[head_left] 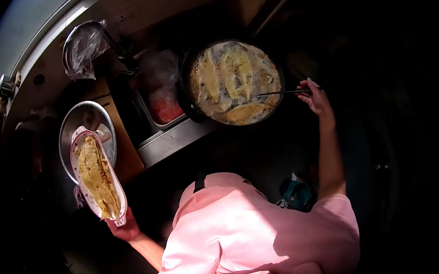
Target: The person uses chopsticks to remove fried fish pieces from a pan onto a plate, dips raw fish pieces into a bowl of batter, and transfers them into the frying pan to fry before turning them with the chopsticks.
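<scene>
My left hand (125, 226) is closed on the near end of a long white dish (120, 191) with a patterned rim. Along the dish lies an elongated, yellowish, coated piece of food (95, 171). My right hand (315, 97) pinches a thin, dark, stick-like utensil (278, 93), perhaps chopsticks; I cannot tell if it is one stick or two. Its tip reaches over a round dark pan (184, 76) of bubbling oil. Several long golden pieces of food (236, 69) fry there, and the tip is close to one of them.
Beneath the dish's far end is a round steel bowl (64, 151). A metal tray with red contents (165, 109) stands left of the pan, beside a steel counter edge (176, 141). Clear plastic (87, 51) covers another round vessel. Deep shadow hides the right side.
</scene>
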